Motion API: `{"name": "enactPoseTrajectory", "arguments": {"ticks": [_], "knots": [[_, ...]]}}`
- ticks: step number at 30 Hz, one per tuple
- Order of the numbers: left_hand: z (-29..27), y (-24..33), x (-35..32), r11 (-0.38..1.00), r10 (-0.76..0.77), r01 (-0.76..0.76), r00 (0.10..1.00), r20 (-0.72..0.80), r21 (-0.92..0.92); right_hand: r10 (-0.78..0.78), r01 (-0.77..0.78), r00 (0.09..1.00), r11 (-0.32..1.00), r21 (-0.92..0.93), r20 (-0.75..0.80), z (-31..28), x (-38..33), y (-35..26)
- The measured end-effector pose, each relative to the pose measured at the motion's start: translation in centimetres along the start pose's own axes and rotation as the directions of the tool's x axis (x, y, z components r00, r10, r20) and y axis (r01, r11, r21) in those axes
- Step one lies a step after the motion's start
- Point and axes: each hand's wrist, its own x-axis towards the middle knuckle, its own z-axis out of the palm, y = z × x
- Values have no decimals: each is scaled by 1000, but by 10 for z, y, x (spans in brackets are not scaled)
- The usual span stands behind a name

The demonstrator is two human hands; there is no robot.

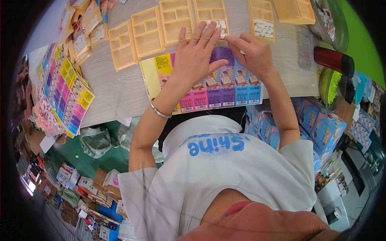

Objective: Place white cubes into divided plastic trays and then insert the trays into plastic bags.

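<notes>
We cannot make out what our right hand (252, 52) pinches between thumb and fingertips at upper centre; it is a small white piece, mostly hidden. Our left hand (197, 56) lies spread, fingers flat on the colourful printed sheet (209, 90) at the frame's centre, its fingertips covering part of a yellow compartment tray (210, 14) holding white pieces. More trays line the tabletop (116, 88) along the top, some cut off.
</notes>
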Motion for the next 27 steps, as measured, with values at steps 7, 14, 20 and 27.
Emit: {"name": "enactPoseTrajectory", "arguments": {"ticks": [7, 14, 20, 27], "knots": [[-2, 4, -3, 998, 49, -48, 999, 18, -49, 71, -71, 997, 997, 6, 23, 2, -3, 2], [-5, 6, -4, 996, 87, -86, 995, 43, -30, 103, -103, 995, 993, 58, 8, 6, 1, 9], [-6, 13, -3, 996, 73, -73, 997, 6, 51, 118, -117, 993, 993, 31, -15, 5, 14, 7], [-10, 4, 11, 992, 2, -16, 993, -114, -124, 662, -446, 735, 309, 840, 146, -18, 22, 25]]}}
